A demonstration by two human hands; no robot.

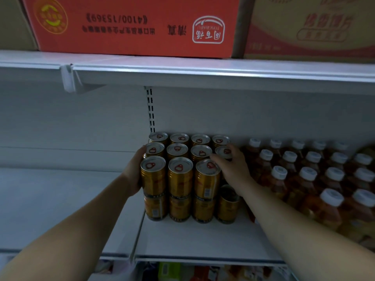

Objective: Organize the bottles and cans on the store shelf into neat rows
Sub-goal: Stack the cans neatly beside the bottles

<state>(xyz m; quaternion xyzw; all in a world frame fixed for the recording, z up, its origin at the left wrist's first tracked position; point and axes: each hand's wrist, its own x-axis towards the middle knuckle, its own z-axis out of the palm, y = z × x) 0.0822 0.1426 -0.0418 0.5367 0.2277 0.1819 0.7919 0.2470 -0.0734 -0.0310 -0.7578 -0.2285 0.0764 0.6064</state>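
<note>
Left hand [135, 171], fingers straight, presses the left side of the stacked cans [179, 175]. Right hand [233, 167] clamps its fingers on a can [224, 152] at their right

The white shelf [194, 240] before me carries gold cans [179, 207] stacked two high in rows at its left end. Touching them on the right stand rows of amber bottles [304, 185] with white caps. The upper shelf [203, 76] holds a red box [132, 27] and a yellow box [314, 27].

Bare shelf [50, 199] left of stacked cans [180, 175], bottles [304, 175] crowding right, upper shelf [203, 73] close overhead
</note>
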